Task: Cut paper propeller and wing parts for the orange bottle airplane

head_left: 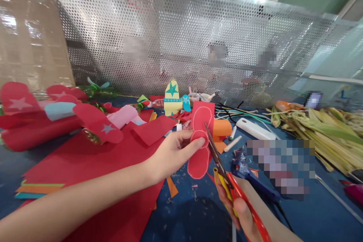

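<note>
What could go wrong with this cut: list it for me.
The scissors lie right beside the left hand, so a slip might nick its fingers.
The outlined red paper is only pinched near its middle; it may twist, sending the cut across the pale outline.
The right hand is close to the blue glue gun and could knock it.
</note>
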A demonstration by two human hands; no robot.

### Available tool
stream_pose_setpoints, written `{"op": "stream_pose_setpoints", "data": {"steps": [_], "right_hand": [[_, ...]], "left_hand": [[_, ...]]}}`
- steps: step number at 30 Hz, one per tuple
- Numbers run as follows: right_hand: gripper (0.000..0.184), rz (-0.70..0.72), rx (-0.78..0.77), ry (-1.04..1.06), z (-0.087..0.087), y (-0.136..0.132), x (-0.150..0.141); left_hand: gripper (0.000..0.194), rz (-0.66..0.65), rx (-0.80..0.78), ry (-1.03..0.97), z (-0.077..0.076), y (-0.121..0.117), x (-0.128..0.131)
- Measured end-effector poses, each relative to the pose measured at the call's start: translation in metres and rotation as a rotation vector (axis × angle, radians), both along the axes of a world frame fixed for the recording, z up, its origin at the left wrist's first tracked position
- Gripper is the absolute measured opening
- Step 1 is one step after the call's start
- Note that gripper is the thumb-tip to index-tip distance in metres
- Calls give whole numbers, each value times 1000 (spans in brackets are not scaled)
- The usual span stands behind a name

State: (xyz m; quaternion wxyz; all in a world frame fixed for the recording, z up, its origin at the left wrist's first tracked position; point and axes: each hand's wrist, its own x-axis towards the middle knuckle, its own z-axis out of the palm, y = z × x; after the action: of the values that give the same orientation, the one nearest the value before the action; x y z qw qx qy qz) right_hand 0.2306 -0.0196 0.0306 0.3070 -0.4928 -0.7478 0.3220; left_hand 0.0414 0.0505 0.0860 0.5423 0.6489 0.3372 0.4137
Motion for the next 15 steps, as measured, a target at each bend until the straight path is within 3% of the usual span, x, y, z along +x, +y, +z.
{"op": "stream_pose_setpoints", "data": {"steps": [7, 15], "right_hand": [[68, 48, 12, 40, -1, 1, 1], [71, 10, 15, 0, -3, 1, -2]], "left_hand": [[23, -11, -10, -6, -1, 1, 0], [24, -27, 0, 2, 1, 0, 1]]}}
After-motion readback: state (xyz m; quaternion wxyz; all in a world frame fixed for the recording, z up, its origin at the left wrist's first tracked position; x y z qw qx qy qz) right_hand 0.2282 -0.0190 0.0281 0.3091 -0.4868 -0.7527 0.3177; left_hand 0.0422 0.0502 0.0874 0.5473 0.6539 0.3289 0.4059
